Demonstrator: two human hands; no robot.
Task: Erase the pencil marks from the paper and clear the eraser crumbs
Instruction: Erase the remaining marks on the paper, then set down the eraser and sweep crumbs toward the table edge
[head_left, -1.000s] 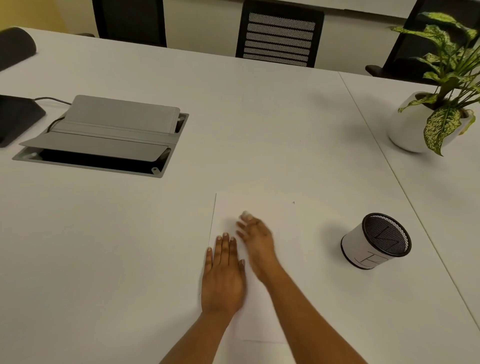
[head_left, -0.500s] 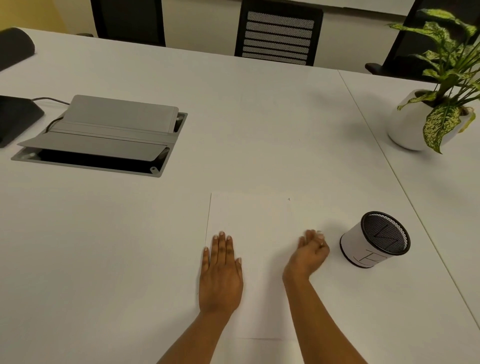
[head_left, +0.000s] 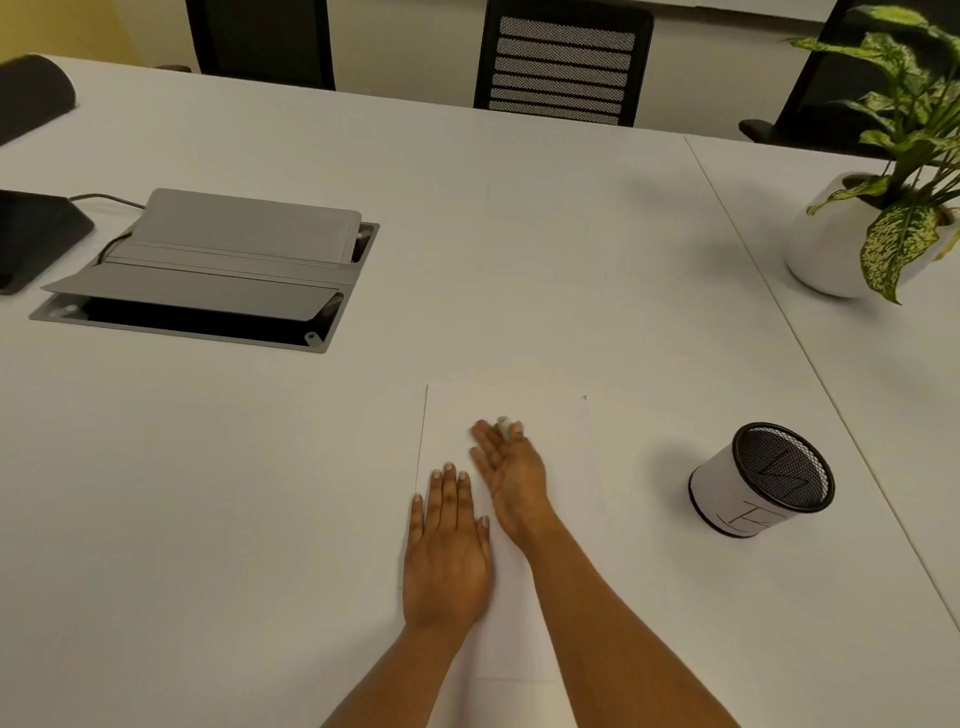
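A white sheet of paper (head_left: 566, 467) lies on the white table (head_left: 208, 493) in front of me. My left hand (head_left: 447, 551) rests flat on the sheet's lower left part, fingers straight. My right hand (head_left: 511, 473) stands on its edge just right of it, over the sheet's left half, fingers stretched forward. A small whitish eraser (head_left: 503, 423) is pinched at its fingertips. A tiny dark speck (head_left: 584, 397) sits near the sheet's top right; I make out no pencil marks.
A mesh pen cup with a white wrap (head_left: 761, 480) stands right of the paper. A potted plant (head_left: 857, 234) is at the far right. An open grey cable hatch (head_left: 218, 270) is set into the table at left. Chairs stand behind the table.
My right hand swept right across the paper to the pen cup, then came back left beside my left hand. The left hand stayed put.
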